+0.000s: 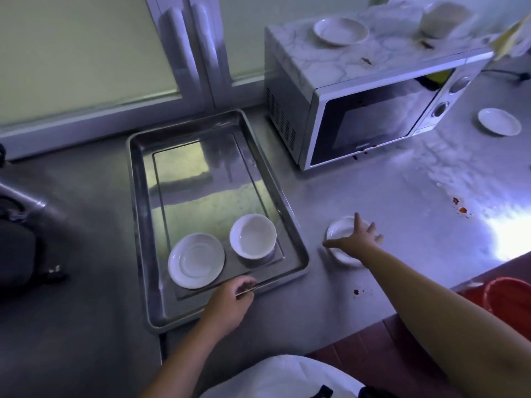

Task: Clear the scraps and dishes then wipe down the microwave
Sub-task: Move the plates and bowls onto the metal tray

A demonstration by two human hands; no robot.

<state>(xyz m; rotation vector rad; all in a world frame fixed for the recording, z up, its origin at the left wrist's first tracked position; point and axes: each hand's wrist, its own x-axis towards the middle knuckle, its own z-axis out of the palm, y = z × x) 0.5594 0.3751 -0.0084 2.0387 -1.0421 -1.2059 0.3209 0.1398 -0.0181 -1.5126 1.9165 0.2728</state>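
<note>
A steel tray [143, 196] lies on the counter and holds a white saucer [196, 260] and a white bowl [253, 235] near its front. My left hand [230, 303] grips the tray's front rim. My right hand [356, 241] reaches over a small white saucer [337, 229] right of the tray, fingers spread, touching or just above it. The white microwave [359, 110] stands behind, door closed, with a saucer [340, 31] and a white bowl [444, 17] on top. Red scraps [459, 205] lie on the counter to the right.
Another white saucer [499, 122] sits right of the microwave. A small scrap [357, 291] lies near the counter's front edge. A red bucket [508, 297] stands below the counter at right. Dark objects [17, 248] sit at far left. Windows run along the back.
</note>
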